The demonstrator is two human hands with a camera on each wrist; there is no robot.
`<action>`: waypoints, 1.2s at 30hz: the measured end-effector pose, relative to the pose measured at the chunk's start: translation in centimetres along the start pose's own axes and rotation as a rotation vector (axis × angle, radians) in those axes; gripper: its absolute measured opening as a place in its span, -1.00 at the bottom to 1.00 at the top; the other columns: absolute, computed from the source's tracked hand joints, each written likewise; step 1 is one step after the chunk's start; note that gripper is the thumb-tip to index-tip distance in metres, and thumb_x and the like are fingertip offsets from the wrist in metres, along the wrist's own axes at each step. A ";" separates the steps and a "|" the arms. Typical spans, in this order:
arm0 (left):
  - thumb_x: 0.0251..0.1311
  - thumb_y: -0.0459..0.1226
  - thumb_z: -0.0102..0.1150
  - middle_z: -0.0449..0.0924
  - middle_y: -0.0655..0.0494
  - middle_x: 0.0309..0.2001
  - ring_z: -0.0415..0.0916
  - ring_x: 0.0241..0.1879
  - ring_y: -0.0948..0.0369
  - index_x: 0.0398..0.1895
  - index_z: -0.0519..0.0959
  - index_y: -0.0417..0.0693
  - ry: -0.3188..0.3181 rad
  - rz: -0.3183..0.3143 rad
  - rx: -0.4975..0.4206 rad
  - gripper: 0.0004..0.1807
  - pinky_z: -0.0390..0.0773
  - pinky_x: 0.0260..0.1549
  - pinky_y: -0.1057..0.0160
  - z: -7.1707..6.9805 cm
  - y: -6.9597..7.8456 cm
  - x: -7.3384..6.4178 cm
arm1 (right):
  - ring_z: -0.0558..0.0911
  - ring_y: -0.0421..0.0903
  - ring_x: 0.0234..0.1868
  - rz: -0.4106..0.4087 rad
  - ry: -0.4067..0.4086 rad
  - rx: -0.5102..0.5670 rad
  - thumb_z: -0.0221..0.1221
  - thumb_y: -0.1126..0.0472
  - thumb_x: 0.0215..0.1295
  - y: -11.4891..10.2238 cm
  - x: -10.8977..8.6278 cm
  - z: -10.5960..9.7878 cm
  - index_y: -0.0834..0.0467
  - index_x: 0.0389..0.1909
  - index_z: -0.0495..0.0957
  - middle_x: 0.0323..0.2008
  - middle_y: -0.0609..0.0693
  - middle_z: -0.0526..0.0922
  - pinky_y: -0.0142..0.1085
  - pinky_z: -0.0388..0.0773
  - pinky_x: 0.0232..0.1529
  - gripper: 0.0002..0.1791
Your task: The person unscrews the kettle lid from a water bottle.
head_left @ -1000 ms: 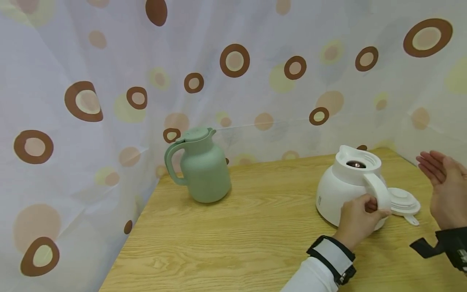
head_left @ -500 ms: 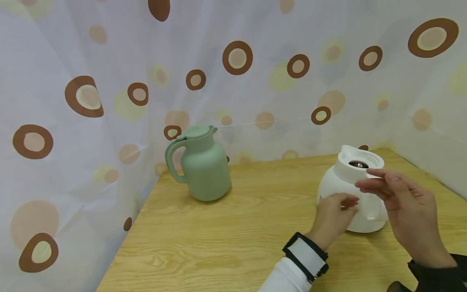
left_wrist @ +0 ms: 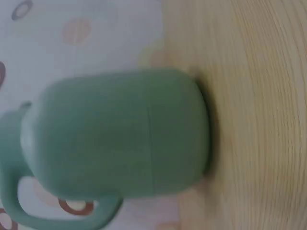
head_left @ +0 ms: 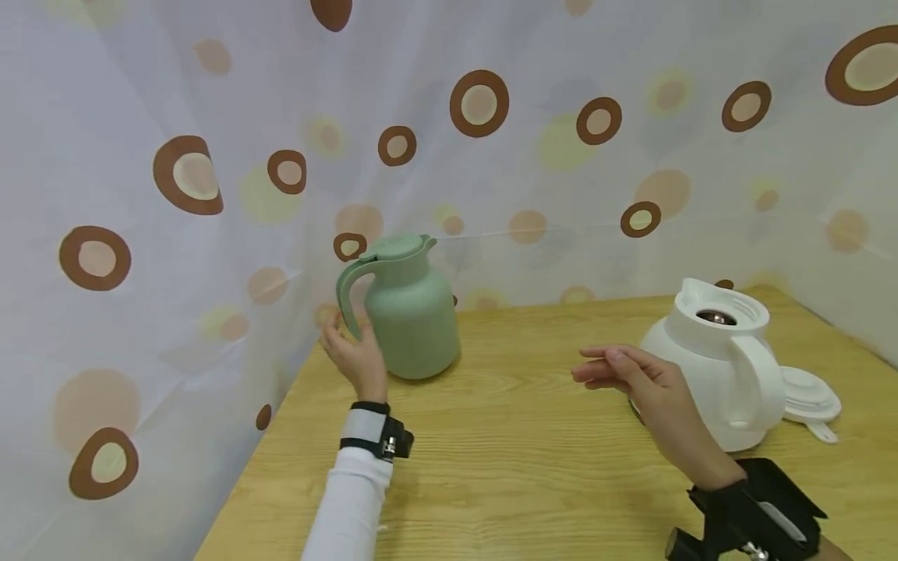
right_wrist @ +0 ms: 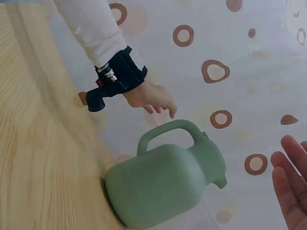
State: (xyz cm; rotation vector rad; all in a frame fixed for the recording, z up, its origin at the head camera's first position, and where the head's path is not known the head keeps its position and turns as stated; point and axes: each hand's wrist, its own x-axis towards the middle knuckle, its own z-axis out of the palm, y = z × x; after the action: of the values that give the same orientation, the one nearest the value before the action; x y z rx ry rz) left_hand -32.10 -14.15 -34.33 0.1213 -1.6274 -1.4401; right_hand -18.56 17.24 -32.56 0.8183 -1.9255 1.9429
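Observation:
A green thermal jug point(head_left: 417, 327) with its lid on stands upright at the back left of the table. My left hand point(head_left: 356, 358) is beside its handle, thumb and fingers spread; in the right wrist view a small gap shows between the left fingertips point(right_wrist: 172, 113) and the handle point(right_wrist: 180, 124). In the left wrist view the green jug's body point(left_wrist: 115, 134) fills the middle, and no fingers show. My right hand point(head_left: 648, 389) hovers with loosely bent fingers in front of a white thermal jug point(head_left: 701, 354), holding nothing. That jug is lidless, its dark inner neck visible.
A white lid point(head_left: 810, 397) with a small tab lies on the table, to the right of the white jug. Behind the wooden table point(head_left: 512, 436) hangs a patterned curtain point(head_left: 533, 179), close to the green jug; it also runs along the left side.
My left hand has left the white jug's handle and crossed left to the green jug's handle. My right hand has swung left, past the white jug. The head view has turned slightly left.

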 end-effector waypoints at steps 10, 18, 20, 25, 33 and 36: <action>0.28 -0.43 -0.15 -0.10 -0.14 0.39 -0.06 0.31 -0.08 0.42 -0.09 -0.19 -0.507 -0.355 0.024 -0.34 0.12 0.19 0.01 -2.3 -4.1 5.2 | 0.58 0.02 -0.12 0.118 -0.077 0.046 -0.10 0.18 0.44 4.8 3.9 4.9 0.35 0.01 0.48 -0.11 0.22 0.58 -0.21 0.52 -0.14 -0.65; 0.21 -0.50 -0.15 0.05 -0.17 0.33 0.03 0.28 -0.07 0.39 0.04 -0.21 -0.373 -0.381 -0.048 -0.36 0.19 0.16 0.05 -1.6 -4.1 4.1 | 0.49 0.22 -0.03 0.211 -0.081 0.094 -0.06 0.15 0.42 6.9 6.2 8.0 0.44 0.06 0.40 0.00 0.31 0.49 -0.17 0.50 -0.08 -0.58; 0.21 -0.50 -0.13 0.14 -0.19 0.28 0.11 0.23 -0.07 0.35 0.12 -0.24 -0.316 -0.359 -0.079 -0.41 0.24 0.12 0.06 -1.6 -3.9 3.5 | 0.48 0.23 -0.01 0.238 -0.086 0.107 -0.06 0.15 0.42 7.3 6.5 8.4 0.45 0.08 0.38 0.01 0.32 0.48 -0.14 0.48 -0.06 -0.57; 0.22 -0.47 -0.07 0.33 -0.21 0.12 0.28 0.07 -0.04 0.19 0.31 -0.32 -0.197 -0.270 -0.151 -0.57 0.30 0.03 0.07 -1.7 -3.1 1.0 | 0.51 0.08 -0.03 0.262 -0.103 0.124 -0.06 0.13 0.42 8.2 7.1 9.2 0.43 0.09 0.37 0.03 0.32 0.45 -0.09 0.45 -0.02 -0.56; 0.24 -0.40 -0.05 0.44 -0.13 0.02 0.34 0.00 0.04 0.04 0.45 -0.30 -0.176 -0.266 -0.249 -0.68 0.33 -0.01 0.07 -0.9 -0.8 -3.9 | 0.49 0.10 0.00 0.265 -0.112 0.062 -0.08 0.16 0.43 8.7 8.0 10.0 0.41 0.08 0.39 0.03 0.25 0.47 -0.02 0.40 0.02 -0.60; 0.29 -0.35 -0.07 0.47 -0.13 0.00 0.36 0.02 0.05 0.01 0.48 -0.32 -0.184 -0.273 -0.250 -0.71 0.32 0.02 0.09 -0.4 -0.4 -4.7 | 0.44 0.15 0.05 0.260 -0.110 0.039 -0.09 0.19 0.44 8.8 8.7 10.6 0.41 0.08 0.38 0.04 0.25 0.45 -0.03 0.38 0.05 -0.61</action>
State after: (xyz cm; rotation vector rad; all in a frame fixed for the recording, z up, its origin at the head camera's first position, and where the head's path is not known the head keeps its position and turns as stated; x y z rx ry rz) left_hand -29.35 -11.68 -37.30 0.0716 -1.6067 -1.9006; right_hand -28.47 4.60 -35.30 0.7296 -2.1582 2.1290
